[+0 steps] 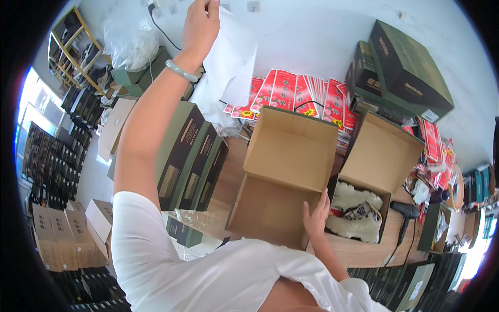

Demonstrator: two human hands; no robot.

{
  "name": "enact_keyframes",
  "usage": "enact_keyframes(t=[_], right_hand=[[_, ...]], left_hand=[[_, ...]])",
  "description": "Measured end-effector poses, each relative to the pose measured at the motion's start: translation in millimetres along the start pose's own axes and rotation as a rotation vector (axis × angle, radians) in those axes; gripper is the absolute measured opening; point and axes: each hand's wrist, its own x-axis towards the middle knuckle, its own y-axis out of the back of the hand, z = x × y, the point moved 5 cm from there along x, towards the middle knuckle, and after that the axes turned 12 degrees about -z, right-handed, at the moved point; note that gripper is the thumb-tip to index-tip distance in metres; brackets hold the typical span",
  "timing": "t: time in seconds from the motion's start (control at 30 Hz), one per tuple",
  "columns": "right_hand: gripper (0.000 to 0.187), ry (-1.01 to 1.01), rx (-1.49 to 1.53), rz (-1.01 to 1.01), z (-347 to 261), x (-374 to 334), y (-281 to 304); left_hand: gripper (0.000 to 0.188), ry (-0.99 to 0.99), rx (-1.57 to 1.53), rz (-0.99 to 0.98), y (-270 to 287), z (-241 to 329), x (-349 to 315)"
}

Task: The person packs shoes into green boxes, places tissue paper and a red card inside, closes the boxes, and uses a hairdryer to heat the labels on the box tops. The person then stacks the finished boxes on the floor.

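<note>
My left hand [201, 27] is raised high at the far side, its fingers closed on a white sheet of thin paper [236, 60] that hangs down beside the wall. On the table in front of me lies an open shoebox [273, 213], its lid tipped back and its bare brown cardboard inside showing. My right hand [316, 216] rests with fingers stretched along the box's right side. Next to it stands a second open shoebox [382, 153] holding a pair of cream shoes [356, 212].
Green and black shoeboxes [187, 161] are stacked left of the open box. More boxes [410, 73] are piled at the back right. Several red printed packets [296, 91] lie along the wall. A black hair dryer [405, 210] with a cord lies at the right on the wooden table [371, 254].
</note>
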Motion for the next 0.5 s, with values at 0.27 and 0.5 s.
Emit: enact_keyframes(t=[0.27,0.5], right_hand=[[0.115,0.197,0.400,0.255,-113,64,51],[0.118,0.008,0.589,0.083,-151,92,80]], left_hand=[[0.031,0.211,-0.430,-0.407,127,109,-72],[0.018,0.040,-0.510,-0.824,166,151,-229]])
